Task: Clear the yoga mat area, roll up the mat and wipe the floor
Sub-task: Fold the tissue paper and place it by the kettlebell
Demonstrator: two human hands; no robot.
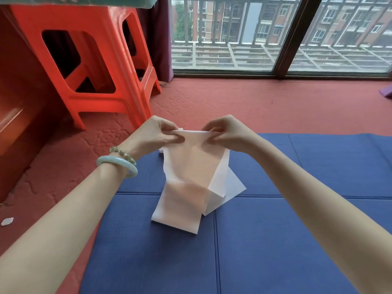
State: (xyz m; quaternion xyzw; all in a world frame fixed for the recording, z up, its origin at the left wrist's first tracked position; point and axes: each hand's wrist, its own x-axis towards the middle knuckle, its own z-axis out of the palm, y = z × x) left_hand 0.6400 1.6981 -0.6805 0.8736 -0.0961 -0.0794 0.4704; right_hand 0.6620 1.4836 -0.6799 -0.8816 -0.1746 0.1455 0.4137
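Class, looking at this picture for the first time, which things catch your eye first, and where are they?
At centre, the left hand and right hand pinch the top edge of a thin white cloth hanging down to the blue yoga mat. A bright red plastic stool stands at upper left on the red floor.

The mat (265,240) looks like matt blue foam with a fine woven-like grain and pressed creases. The white sheet (191,183) is thin, soft and half translucent, like tissue or non-woven cloth. The floor (254,102) is rough red with a crackled pattern; the stool (84,60) is glossy orange plastic, the bangle (116,164) smooth and polished.
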